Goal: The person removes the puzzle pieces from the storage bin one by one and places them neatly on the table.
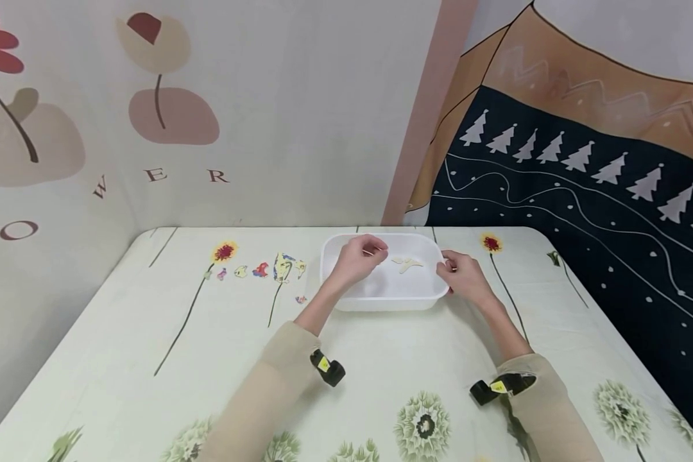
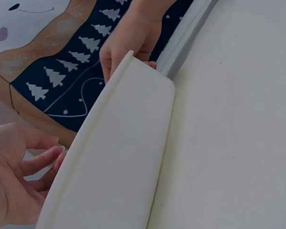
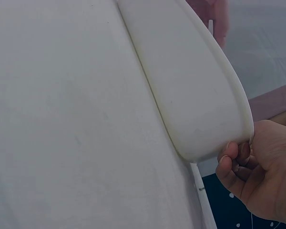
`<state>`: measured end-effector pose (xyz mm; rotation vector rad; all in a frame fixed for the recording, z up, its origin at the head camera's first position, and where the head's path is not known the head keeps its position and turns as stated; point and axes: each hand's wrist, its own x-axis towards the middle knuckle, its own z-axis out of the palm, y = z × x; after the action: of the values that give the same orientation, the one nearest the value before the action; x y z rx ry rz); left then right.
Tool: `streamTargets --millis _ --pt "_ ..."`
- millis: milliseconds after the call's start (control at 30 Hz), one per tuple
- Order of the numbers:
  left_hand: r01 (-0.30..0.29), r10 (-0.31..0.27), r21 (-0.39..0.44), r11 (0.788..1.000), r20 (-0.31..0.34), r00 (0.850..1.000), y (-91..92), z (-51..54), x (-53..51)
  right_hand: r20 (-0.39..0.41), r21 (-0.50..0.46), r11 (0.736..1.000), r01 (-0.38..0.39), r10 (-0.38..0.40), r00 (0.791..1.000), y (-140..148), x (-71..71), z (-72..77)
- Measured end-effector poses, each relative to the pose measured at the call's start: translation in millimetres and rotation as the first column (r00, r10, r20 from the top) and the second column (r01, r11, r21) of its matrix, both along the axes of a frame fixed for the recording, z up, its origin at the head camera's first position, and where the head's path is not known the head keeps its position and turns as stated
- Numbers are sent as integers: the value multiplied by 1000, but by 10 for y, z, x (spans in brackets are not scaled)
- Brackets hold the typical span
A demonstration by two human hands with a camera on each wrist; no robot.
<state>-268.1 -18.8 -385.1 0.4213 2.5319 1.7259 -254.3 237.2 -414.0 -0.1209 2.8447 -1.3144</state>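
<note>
A white plastic tray [image 1: 387,304] sits toward the far side of the table, with pale yellow flat pieces [image 1: 407,264] lying inside it. My right hand [image 1: 464,277] grips the tray's right end, its fingers curled at the rim; the right wrist view shows this right hand [image 3: 262,171] at the tray's corner. Above the left part of the tray is my left hand [image 1: 360,258], fingers bent. In the left wrist view, the tray's rim partly hides the fingertips of this left hand [image 2: 24,167], so whether something small is pinched there cannot be seen.
Left of the tray, several small colourful cut-out shapes [image 1: 260,269] lie in a row, beside a larger yellow-and-blue patterned piece [image 1: 283,268]. Another small piece [image 1: 301,299] lies nearer the tray. A flower-print cloth [image 1: 381,359] covers the table. Patterned curtains [image 1: 300,128] hang behind.
</note>
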Motion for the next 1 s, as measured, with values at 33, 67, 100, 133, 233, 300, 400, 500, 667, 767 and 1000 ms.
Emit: streamTargets --millis 33,67,100,133,233,300,400,500,667,767,1000 --pt "5 -5 -9 1000 6 1000 29 -10 -17 -1 -1 1000 0 0 1000 3 2 -2" --pt "10 -10 -15 1000 12 1000 58 -19 -33 -2 0 1000 1 -1 1000 5 3 -6" --pt "15 -14 -20 1000 18 1000 85 -28 -48 -4 0 1000 1 -1 1000 7 2 -9" --pt "19 -18 -26 999 21 1000 112 -34 -62 -6 3 1000 -1 1 1000 9 4 -11" --pt "30 -29 -34 999 34 999 182 -53 -99 -9 3 1000 1 -1 1000 7 13 -9" --pt "35 -33 -44 998 42 999 220 -69 -123 -10 6 1000 -3 3 1000 5 14 -6" --pt "37 -33 -66 997 62 998 269 -98 -159 -8 5 1000 -5 5 1000 0 12 0" --pt "32 -24 -95 995 77 997 314 -128 -205 -6 1 1000 -9 9 1000 -3 7 3" --pt "36 -24 -143 989 84 996 378 -178 -286 -13 -1 1000 -10 10 1000 3 6 0" --pt "46 -35 -162 986 70 997 402 -203 -311 -20 0 1000 -15 15 1000 9 1 -4" --pt "82 -68 -212 974 72 995 417 -239 -325 -21 -2 1000 -8 8 1000 3 9 -3"
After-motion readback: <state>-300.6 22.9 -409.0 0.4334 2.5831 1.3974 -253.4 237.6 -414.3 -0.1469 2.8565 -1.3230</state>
